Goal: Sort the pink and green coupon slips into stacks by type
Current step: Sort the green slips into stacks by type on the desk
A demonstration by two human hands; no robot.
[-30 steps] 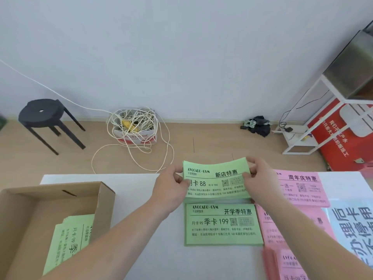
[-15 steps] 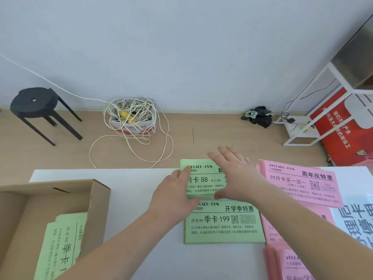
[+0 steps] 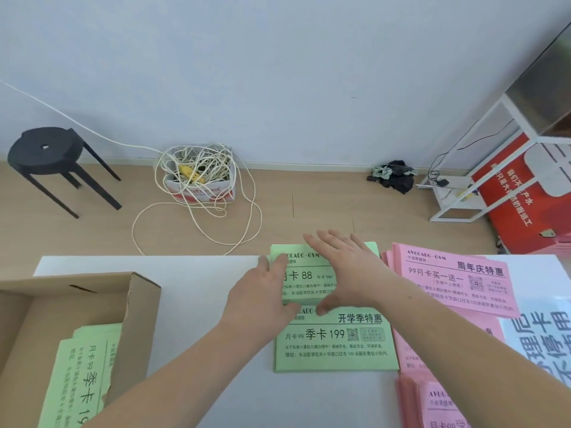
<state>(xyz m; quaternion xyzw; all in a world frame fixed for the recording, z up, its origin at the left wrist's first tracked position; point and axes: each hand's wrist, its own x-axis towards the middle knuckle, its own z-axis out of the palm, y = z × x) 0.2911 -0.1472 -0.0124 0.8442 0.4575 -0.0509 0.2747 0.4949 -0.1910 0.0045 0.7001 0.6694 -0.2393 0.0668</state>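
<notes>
Step in hand looks like squaring the far green stack (image 3: 309,282).

Left hand (image 3: 262,299) lies flat against its left edge with the fingers straight. Right hand (image 3: 346,270) is spread wide over the top, thumb down at the near edge. Neither grips anything.

To do it well:
- Press lightly and nudge the edges in from both sides. Don't drag the top slip sideways.
- Keep the thumb off the near green stack (image 3: 333,344) just below, or that one skews too.
- The far stack seems to reach past the far edge of the counter (image 3: 200,304), so don't push it further out.

Slips are thin pale green paper with black print, "88" on the far type and "199" on the near. Corners at top left sit a bit offset. The pink stack (image 3: 448,279) just to the right is loosely fanned. More green slips (image 3: 83,381) sit in the cardboard box (image 3: 139,319) on the left.
</notes>
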